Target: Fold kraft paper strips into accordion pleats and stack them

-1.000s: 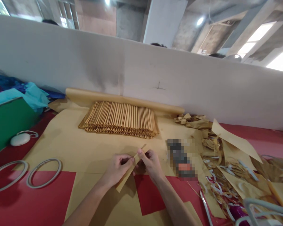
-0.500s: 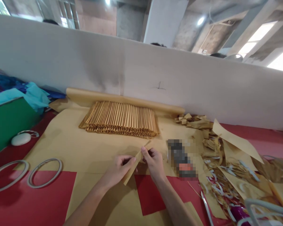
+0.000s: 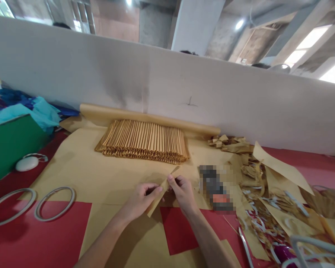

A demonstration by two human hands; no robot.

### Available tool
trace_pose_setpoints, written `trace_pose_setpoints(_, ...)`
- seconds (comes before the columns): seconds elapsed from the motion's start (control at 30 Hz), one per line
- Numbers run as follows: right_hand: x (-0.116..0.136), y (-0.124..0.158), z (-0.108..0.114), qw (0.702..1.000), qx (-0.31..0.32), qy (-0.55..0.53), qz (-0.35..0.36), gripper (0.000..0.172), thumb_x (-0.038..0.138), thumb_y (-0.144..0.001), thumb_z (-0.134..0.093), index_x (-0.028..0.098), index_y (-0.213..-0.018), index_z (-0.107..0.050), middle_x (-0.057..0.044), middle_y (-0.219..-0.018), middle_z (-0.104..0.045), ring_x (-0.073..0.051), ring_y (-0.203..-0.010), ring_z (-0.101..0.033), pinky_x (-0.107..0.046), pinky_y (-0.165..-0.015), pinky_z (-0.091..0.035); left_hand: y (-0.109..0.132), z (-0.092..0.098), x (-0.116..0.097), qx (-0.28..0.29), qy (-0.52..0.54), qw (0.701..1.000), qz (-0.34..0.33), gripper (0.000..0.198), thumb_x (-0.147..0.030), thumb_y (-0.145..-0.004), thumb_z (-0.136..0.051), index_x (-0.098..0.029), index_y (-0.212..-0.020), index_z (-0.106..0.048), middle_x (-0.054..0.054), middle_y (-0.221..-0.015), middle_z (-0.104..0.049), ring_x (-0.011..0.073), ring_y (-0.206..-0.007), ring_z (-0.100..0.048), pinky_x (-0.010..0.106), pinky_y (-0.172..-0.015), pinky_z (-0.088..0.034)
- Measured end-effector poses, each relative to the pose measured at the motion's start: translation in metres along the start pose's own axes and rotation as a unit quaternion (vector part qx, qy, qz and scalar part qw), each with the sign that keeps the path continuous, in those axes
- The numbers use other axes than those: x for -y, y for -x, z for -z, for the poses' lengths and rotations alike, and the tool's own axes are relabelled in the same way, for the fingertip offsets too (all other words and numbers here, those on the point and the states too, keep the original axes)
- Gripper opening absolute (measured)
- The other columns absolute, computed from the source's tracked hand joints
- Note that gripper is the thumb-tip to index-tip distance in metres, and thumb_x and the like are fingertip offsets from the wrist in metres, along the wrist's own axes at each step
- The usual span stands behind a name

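Fronting partition (image 3: 240, 96): red table (image 3: 39, 242); paper strip (image 3: 155, 204)

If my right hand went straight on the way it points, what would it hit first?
Past the paper strip it pinches, the right hand would probably meet the pleated paper stack; depth unclear.

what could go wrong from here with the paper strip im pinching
The left hand and right hand pinch the folded paper strip only by fingertips, so its folds might spring open or crease skewed. The scrap pile lies close by the right hand; a dropped strip could get lost there.
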State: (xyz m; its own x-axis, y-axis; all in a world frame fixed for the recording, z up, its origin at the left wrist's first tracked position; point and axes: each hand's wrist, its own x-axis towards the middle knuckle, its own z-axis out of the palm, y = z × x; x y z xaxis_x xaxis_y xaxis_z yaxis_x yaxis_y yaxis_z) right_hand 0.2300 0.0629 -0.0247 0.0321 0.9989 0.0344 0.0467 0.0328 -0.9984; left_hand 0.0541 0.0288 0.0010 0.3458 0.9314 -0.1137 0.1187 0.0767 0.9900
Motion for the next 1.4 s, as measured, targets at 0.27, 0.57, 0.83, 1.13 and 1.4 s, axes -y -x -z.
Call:
trace_pose_setpoints(0.27, -0.001, 0.001, -0.002, 1.000, 0.001, -0.011, 0.007, 0.055, 0.067, -0.077, -0.070, 0.018, -0.059, -0.051, 0.003, -0.051, -0.048, -0.010, -0.049, -0.041, -0.023, -0.047, -0.031, -0.002, 0.000, 0.000, -0.005, -0.010, 1.000, -0.017, 0.045, -0.054, -0.093, -0.056, -0.015, -0.084, -0.075, 0.005, -0.082, -0.075, 0.0185, -0.074, -0.064, 0.025, -0.067, -0.044)
trace_pose_setpoints(0.57, -0.003, -0.002, 0.003, 0.999, -0.048, -0.015, 0.011, 0.054, 0.066, -0.077, -0.071, 0.018, -0.060, -0.052, 0.003, -0.051, -0.047, -0.010, -0.049, -0.040, -0.023, -0.046, -0.030, -0.002, 0.000, 0.001, 0.009, 0.017, 1.000, 0.004, 0.050, -0.059, -0.091, -0.057, -0.014, -0.093, -0.078, 0.006, -0.081, -0.073, 0.0162, -0.066, -0.059, 0.024, -0.057, -0.043)
trace_pose_setpoints(0.83, -0.003, -0.003, 0.001, 0.997, 0.007, -0.053, -0.048, 0.057, 0.072, -0.072, -0.072, 0.019, -0.063, -0.052, 0.002, -0.050, -0.052, -0.010, -0.046, -0.042, -0.023, -0.045, -0.029, -0.002, -0.002, 0.002, -0.012, 0.008, 1.000, -0.001, 0.055, -0.064, -0.089, -0.056, -0.013, -0.084, -0.076, 0.005, -0.072, -0.068, 0.0131, -0.057, -0.053, 0.021, -0.048, -0.039)
trace_pose_setpoints(1.13, 0.004, -0.004, 0.004, 0.999, -0.029, -0.037, -0.017, 0.057, 0.071, -0.071, -0.073, 0.018, -0.061, -0.055, 0.002, -0.050, -0.050, -0.011, -0.049, -0.043, -0.024, -0.047, -0.034, -0.001, -0.001, 0.001, -0.007, 0.030, 0.999, 0.019, 0.052, -0.063, -0.089, -0.057, -0.014, -0.093, -0.073, 0.001, -0.070, -0.064, 0.0104, -0.052, -0.051, 0.022, -0.050, -0.040)
trace_pose_setpoints(1.4, -0.005, -0.006, 0.006, 0.997, -0.061, -0.053, -0.014, 0.054, 0.067, -0.074, -0.073, 0.019, -0.061, -0.053, 0.004, -0.050, -0.048, -0.010, -0.048, -0.042, -0.024, -0.048, -0.032, -0.002, -0.003, 0.008, 0.001, 0.029, 1.000, 0.001, 0.052, -0.061, -0.092, -0.055, -0.012, -0.084, -0.071, 0.004, -0.074, -0.070, 0.0080, -0.047, -0.050, 0.021, -0.049, -0.037)
